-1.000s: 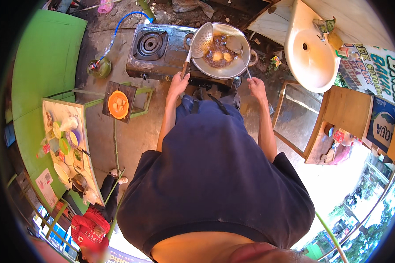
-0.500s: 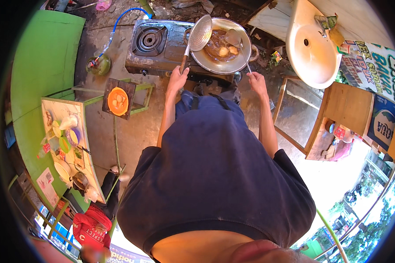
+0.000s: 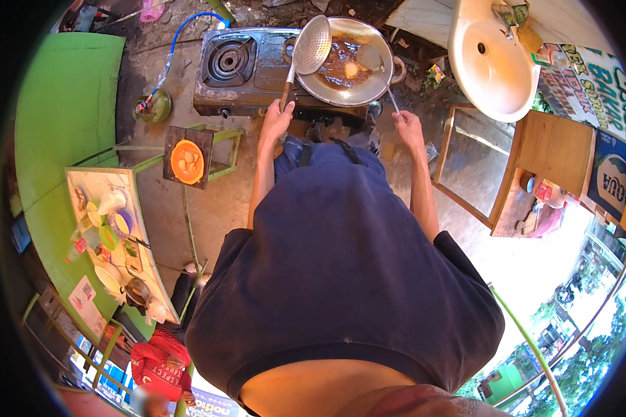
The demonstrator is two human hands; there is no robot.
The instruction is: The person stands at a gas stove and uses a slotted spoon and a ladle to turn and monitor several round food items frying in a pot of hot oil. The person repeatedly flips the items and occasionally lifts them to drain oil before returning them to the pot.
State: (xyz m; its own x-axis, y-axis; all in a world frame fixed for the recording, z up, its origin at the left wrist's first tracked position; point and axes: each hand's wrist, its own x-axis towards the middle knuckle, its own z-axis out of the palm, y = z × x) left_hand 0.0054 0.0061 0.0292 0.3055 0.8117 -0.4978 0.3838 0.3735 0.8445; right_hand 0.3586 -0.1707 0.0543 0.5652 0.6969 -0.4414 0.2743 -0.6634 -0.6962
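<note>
My left hand (image 3: 277, 121) is closed round the wooden handle of a perforated skimmer (image 3: 312, 44). Its round metal head is held over the left side of a wide metal wok (image 3: 318, 88). My right hand (image 3: 408, 129) grips the thin handle of a metal spatula (image 3: 370, 58), whose flat head dips into the brown oil on the right. A pale round piece of frying food (image 3: 352, 71) shows in the oil beside the spatula. Whether more pieces lie under the tools cannot be made out. The wok rests on the right side of a two-burner gas stove (image 3: 269, 67).
An orange bowl (image 3: 187, 161) of round pieces stands on a small stand at left. Behind it is a table (image 3: 133, 208) crowded with bowls and bags. A sink (image 3: 497, 76) and a wooden cabinet (image 3: 553, 142) are at right. A person in red (image 3: 163, 368) is at lower left.
The spatula has shifted within the oil, and fewer pale pieces show beside it. The skimmer stays over the wok's left side. The whole view has shifted slightly.
</note>
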